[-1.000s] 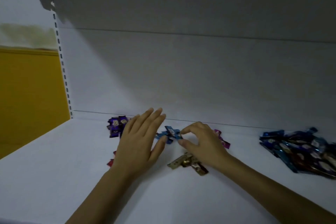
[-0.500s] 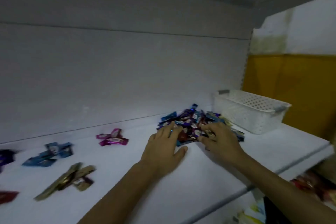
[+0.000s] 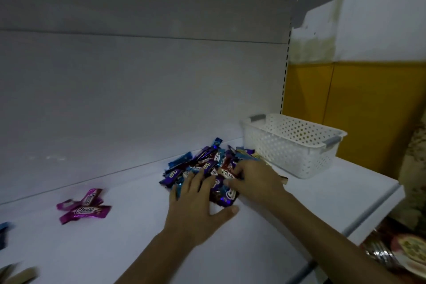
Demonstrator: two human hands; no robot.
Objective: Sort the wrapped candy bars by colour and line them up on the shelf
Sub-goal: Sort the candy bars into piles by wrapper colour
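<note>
A: What's the grip right now?

B: Neither hand has a bar pinched that I can make out. The left hand lies flat with fingers spread, thumb out toward three o'clock, its fingertips on the near edge of the mixed heap of foil-wrapped candy bars. The right hand is curled over the heap's three o'clock side; its fingers are bent down among the wrappers, but whether they have closed on one I cannot tell.

A: And what has changed?

B: A second ago both hands were at the sorted groups far toward nine o'clock, the right one pinching a blue bar. Half a second ago they had reached the heap, and now they have pushed further into it, with the view swung closer. I'd judge that one placement is finished and the next pick is under way.

A: Lay out the scene, biggest first.

B: The flat white metal shelf carries everything. At two o'clock from the heap stands the white perforated plastic basket, just beside it. Well off at nine o'clock lies the small cluster of magenta-wrapped bars. A scrap of blue wrapper shows at the left edge, and gold-brown wrappers sit blurred at seven o'clock.

A: How far along?

B: Early, I'd say: the unsorted heap far outweighs the groups.
</note>
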